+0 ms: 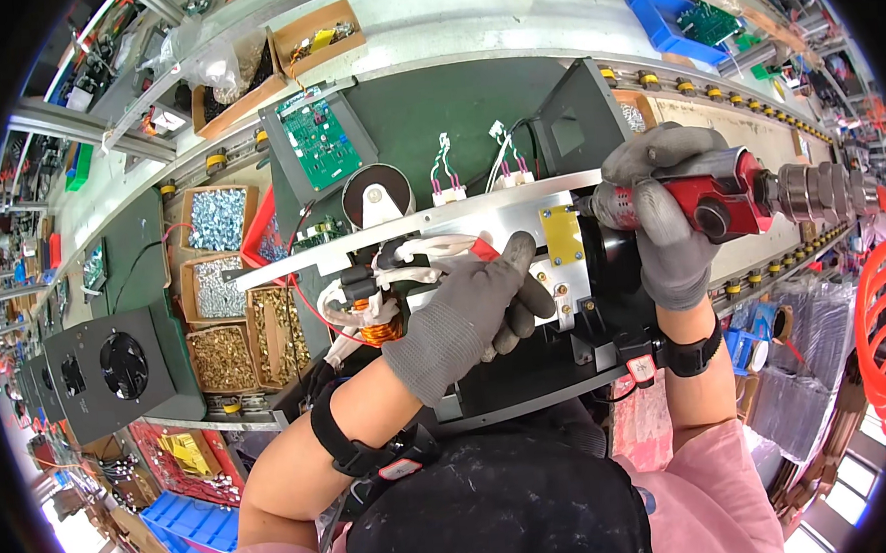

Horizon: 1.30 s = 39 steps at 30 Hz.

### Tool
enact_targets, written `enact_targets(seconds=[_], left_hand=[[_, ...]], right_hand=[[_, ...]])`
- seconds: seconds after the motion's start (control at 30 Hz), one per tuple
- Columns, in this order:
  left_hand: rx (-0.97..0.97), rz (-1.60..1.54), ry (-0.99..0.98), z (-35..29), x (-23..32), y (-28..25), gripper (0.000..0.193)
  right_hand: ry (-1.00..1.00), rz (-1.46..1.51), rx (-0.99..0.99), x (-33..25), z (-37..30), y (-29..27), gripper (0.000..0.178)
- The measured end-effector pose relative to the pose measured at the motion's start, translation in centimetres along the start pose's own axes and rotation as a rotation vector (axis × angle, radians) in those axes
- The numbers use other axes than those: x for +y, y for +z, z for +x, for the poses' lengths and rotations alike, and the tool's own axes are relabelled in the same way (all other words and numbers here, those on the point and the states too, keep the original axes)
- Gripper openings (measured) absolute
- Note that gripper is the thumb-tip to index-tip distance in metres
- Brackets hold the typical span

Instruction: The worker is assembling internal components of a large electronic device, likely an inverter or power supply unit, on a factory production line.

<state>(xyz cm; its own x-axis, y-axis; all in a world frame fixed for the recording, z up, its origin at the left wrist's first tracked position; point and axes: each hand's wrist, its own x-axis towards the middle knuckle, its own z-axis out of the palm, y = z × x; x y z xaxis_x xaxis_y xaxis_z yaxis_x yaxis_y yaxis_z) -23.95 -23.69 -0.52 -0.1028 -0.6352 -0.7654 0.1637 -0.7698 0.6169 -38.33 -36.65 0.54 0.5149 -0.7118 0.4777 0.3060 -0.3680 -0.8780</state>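
My right hand, in a grey knit glove, is wrapped round a red air-powered driver with a metal hose coupling at its right end. The driver's nose points left, close to a metal rail across an open dark chassis. My left hand, gloved alike, hovers over the chassis with fingers curled and thumb extended; whatever it may hold is hidden. Near it are a yellow plate, white sleeved cables, a copper coil and a round black capacitor.
Cardboard trays of screws stand left of the chassis. A green circuit board lies beyond it. Rails of yellow-black rollers flank the workbench. A red coiled hose hangs at right. A dark fan panel sits far left.
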Motion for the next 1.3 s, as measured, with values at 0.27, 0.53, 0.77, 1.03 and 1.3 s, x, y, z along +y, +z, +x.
enact_targets(seconds=[0.27,0.53,0.77,1.03,1.3], left_hand=[[0.217,0.236,0.475,-3.2,-1.0,-3.0,0.035],[0.602,1.169,0.517,-2.7,1.2,-8.3,0.039],[0.893,1.552,0.432,-0.9,0.2,-4.9,0.036],[0.086,1.939,0.715,0.2,2.2,-1.7,0.061],[0.022,1.889,0.703,1.6,2.6,-0.4,0.054]], right_hand=[[0.045,0.094,0.099,-0.1,0.7,0.9,0.025],[0.064,0.051,0.103,-2.6,0.0,-0.2,0.031],[-0.217,-0.278,0.439,-10.6,-6.7,-9.1,0.041],[0.236,-0.741,0.886,-11.2,-25.1,-19.6,0.028],[0.920,-1.261,0.610,0.2,-47.9,-23.4,0.063]])
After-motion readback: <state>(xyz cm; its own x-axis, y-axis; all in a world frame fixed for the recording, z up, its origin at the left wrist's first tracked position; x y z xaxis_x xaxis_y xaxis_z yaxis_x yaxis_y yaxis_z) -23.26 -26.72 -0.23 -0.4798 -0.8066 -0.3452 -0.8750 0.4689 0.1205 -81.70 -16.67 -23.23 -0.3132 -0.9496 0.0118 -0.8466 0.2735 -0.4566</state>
